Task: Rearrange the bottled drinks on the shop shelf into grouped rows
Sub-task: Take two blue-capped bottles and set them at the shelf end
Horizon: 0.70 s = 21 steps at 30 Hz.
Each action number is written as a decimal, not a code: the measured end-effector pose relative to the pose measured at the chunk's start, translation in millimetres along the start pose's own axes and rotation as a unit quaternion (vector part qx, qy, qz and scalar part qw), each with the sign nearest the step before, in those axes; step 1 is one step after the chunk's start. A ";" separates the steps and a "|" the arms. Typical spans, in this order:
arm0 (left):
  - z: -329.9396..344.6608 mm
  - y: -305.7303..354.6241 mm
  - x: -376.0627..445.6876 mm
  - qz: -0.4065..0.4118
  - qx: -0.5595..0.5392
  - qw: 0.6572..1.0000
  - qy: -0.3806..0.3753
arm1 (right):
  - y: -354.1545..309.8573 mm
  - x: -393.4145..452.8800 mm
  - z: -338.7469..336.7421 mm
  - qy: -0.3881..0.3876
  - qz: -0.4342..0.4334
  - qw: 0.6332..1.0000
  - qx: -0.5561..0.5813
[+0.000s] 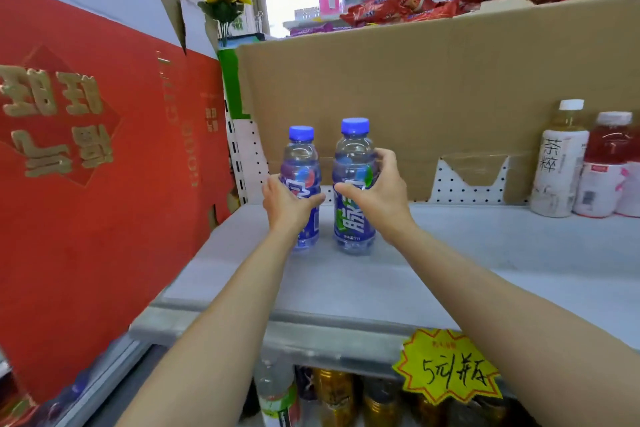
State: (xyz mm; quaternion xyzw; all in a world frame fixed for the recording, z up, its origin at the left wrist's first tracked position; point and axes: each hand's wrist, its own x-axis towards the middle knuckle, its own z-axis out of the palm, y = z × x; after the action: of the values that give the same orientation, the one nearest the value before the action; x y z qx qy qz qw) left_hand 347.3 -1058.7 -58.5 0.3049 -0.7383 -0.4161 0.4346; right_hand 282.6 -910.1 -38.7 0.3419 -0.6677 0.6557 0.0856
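Observation:
Two clear bottles with blue caps and blue labels stand side by side on the grey shelf (pixel 485 253). My left hand (pixel 285 203) is wrapped around the left blue bottle (pixel 300 163) at its label. My right hand (pixel 379 194) grips the right blue bottle (pixel 353 156) around its middle. Both bottles are upright with their bases on the shelf. At the far right stand a white-capped tea bottle (pixel 559 163) with a white label and a red drink bottle (pixel 604 166) beside it.
A tall cardboard sheet (pixel 433 87) backs the shelf, with pegboard (pixel 464 184) below it. Red gift boxes (pixel 97 166) wall off the left side. A yellow price tag (pixel 446 367) hangs on the shelf's front edge. More bottles (pixel 336 392) stand on the shelf below.

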 end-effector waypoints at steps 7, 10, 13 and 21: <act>10.1 -14.1 28.3 -0.024 0.031 0.993 -0.107 | 28.1 30.0 26.3 0.006 0.019 0.998 -0.055; 6.3 -24.8 35.8 -0.025 0.067 0.984 -0.163 | 47.9 33.0 26.5 -0.016 0.040 0.989 -0.145; 7.3 -24.0 38.7 -0.015 0.090 0.985 -0.144 | 69.1 27.2 28.9 -0.027 0.110 0.971 -0.212; 27.9 -29.0 67.4 -0.040 0.107 0.986 -0.120 | 80.5 58.0 51.6 -0.034 0.155 0.963 -0.218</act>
State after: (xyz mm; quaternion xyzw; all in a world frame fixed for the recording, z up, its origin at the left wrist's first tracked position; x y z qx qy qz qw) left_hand 295.4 -1117.2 -65.6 0.3266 -0.8126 -0.3854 0.2908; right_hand 210.4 -985.8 -78.3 0.2290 -0.8420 0.4875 0.0324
